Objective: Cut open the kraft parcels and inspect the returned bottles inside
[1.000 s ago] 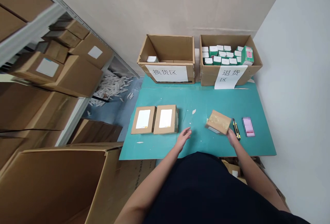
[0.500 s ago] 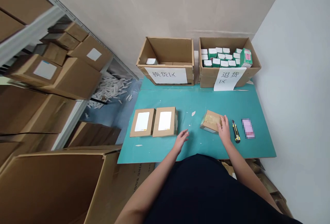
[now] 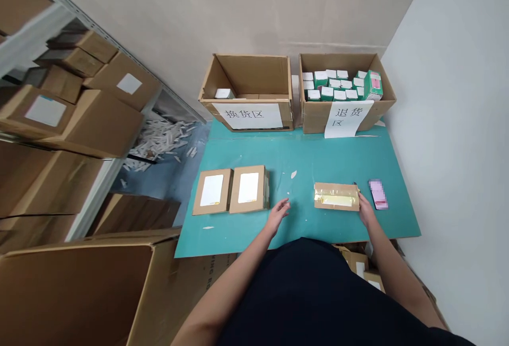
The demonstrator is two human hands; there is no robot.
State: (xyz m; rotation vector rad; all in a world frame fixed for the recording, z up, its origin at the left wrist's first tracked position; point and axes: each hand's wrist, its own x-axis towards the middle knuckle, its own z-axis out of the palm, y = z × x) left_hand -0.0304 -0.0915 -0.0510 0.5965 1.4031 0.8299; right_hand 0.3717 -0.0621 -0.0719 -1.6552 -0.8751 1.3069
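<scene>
Hands worked apart; the right hand (image 3: 366, 212) lay against the end of a taped cardboard box (image 3: 336, 196), though whether it gripped I couldn't tell; the box sat flat on a teal table (image 3: 302, 218), a phone (image 3: 378, 194) just beyond; the left hand (image 3: 277, 216) stayed open and empty, near two labelled cardboard boxes (image 3: 249, 189).

Left hand (image 3: 277, 216) open, palm down, fingers spread; right hand (image 3: 366, 210) edge-on, fingers forward.
</scene>
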